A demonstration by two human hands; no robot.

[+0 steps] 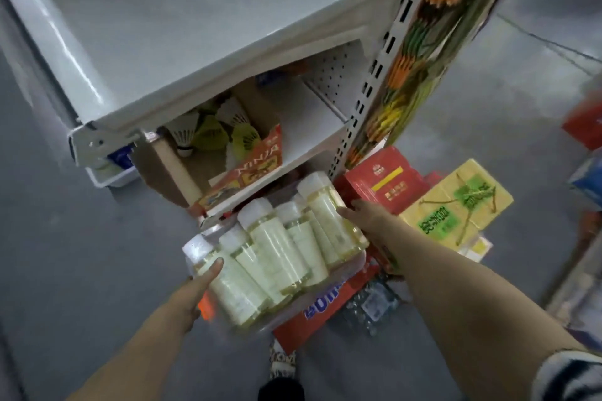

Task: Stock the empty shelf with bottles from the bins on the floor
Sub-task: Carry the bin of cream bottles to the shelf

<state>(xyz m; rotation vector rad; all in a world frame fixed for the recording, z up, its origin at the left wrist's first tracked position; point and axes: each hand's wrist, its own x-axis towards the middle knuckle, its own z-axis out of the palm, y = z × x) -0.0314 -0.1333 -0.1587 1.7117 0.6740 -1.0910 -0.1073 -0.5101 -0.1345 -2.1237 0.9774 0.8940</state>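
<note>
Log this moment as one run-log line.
phase: carrying | left hand: holding clear bin | right hand: holding bin | load: bottles | white shelf: no bottles yet

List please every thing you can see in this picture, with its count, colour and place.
bottles: about six, pale yellow with white caps, in clear bin
clear bin: one, held between both hands
white shelf: one, bare, above
shuttlecocks: several, white and yellow, in cardboard box on lower shelf
red box: one, on floor, right
yellow-green box: one, beside red box
left hand: on bin's left end
right hand: on bin's right end
</note>
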